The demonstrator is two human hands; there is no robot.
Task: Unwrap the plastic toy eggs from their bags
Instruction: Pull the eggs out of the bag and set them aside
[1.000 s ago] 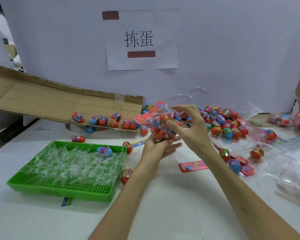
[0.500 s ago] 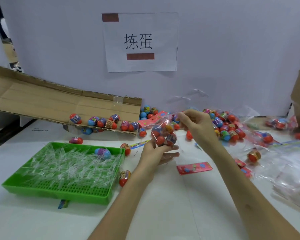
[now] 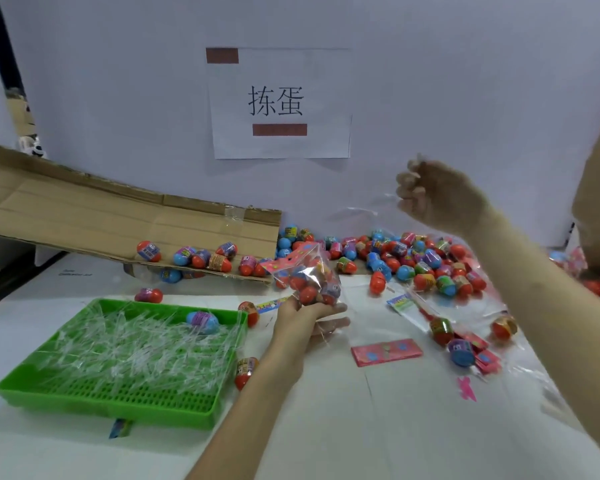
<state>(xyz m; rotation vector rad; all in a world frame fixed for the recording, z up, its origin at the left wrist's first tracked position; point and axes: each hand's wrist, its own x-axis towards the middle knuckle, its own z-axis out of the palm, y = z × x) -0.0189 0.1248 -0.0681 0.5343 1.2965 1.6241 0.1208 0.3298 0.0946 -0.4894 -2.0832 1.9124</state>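
1. Head view: left hand is low at centre, above the tabletop, fingers curled up round the bottom of a clear bag and gripping it.
2. Bag is full of red and blue toy eggs. A pink printed header is at its top left corner, and the bag leans up and left from the palm.
3. Right hand is raised high at right in front of the wall, well apart from the bag. Fingers are curled in and motion-blurred, so cannot tell if they pinch anything.
4. Loose egg pile lies on the tabletop behind and right of the bag, partly on clear plastic.
5. Cardboard flap slopes in from the left, with a row of eggs along its lower edge.
6. Green tray sits at lower left, filled with clear plastic strips. One blue and purple egg lies on top near the tray's far edge.
7. A few single eggs sit just beside the tray's right side.
8. Pink card lies flat on the tabletop right of the left hand.
9. Paper sign with two black characters is taped on the wall.
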